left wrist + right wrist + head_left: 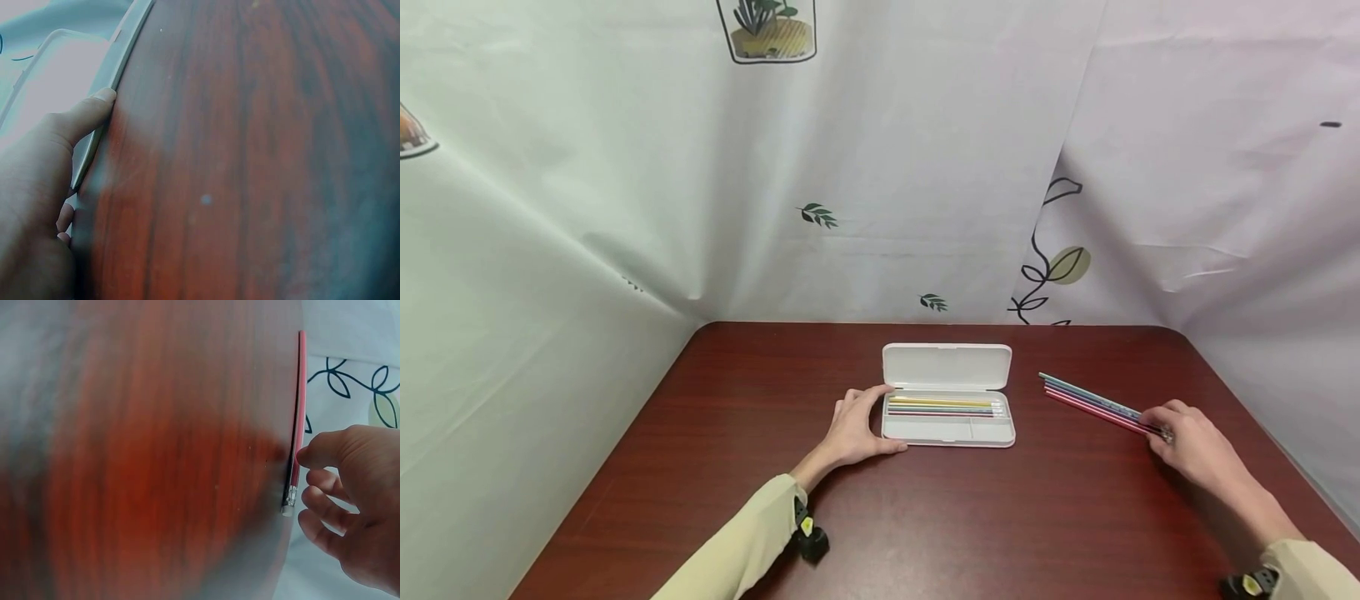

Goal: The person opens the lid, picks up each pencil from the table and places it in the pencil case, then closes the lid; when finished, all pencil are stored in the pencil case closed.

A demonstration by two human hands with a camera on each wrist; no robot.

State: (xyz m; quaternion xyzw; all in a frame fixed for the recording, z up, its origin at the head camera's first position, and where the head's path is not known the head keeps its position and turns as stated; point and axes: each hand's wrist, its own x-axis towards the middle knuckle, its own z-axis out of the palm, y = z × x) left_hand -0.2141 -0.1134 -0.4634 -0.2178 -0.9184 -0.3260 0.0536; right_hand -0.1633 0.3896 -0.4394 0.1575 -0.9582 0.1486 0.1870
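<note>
An open white pencil case [951,431] lies at the middle of the table, its lid [947,367] tipped back. Several pencils [940,407], one yellow, lie side by side in its long rear compartment. At the case's left end, my left hand [850,429] holds it between the thumb on the front edge and a finger at the back. The left thumb [100,103] shows on the rim in the left wrist view. To the right, my right hand [1195,446] pinches a bundle of coloured pencils [1090,402] near the eraser ends; a pink one [302,394] shows in the right wrist view.
The dark red-brown wooden table [955,517] has rounded far corners. A pale cloth [887,167] printed with leaves hangs behind it and along both sides. Small front compartments of the case sit before the row of pencils.
</note>
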